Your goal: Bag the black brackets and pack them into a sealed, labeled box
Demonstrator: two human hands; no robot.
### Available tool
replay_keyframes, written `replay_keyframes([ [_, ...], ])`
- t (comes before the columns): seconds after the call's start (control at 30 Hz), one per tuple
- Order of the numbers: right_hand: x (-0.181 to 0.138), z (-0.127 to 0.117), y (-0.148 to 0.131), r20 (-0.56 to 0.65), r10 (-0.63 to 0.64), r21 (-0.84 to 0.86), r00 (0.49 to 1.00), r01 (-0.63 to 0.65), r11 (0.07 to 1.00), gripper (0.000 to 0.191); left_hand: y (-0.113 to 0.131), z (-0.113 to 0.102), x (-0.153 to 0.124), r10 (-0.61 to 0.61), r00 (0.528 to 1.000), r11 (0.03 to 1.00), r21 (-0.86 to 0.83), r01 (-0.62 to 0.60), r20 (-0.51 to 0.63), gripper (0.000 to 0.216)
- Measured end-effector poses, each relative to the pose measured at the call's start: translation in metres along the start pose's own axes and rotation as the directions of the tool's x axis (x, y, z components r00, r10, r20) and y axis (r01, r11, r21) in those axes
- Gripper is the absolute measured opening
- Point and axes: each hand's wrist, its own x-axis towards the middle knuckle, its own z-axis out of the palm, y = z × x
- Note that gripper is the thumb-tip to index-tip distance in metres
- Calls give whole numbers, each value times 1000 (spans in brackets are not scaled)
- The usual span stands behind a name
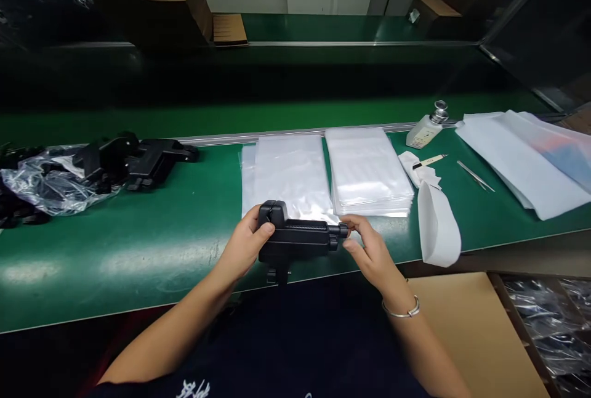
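Head view: left grip (248, 242) clasps black device (302, 239), right grip (373, 255) parted at knob (342, 230).

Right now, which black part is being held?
The black part in the left hand, its knobbed end by the right hand; the other black parts lie far left.

A device (302, 239) is being held before plastic bags (293, 170), mid-frame; tweezers (468, 170) are lying right, on the workbench (138, 225).

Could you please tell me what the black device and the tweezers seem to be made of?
Black device: probably hard plastic, satin, judging by its soft highlights and moulded edges. Tweezers: likely metal, given their silvery shine, though coating can't be ruled out.
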Motion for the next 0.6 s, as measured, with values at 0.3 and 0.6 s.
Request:
replay_keyframes([
  [0.3,-1,1,12,-28,216,253,976,-203,946,35,1,10,4,-82,997,991,-106,82,4,56],
  [0.6,-1,27,25,-145,310,602,940,-165,781,25,-2,26,10,-34,999,995,-91,31,-32,56],
])
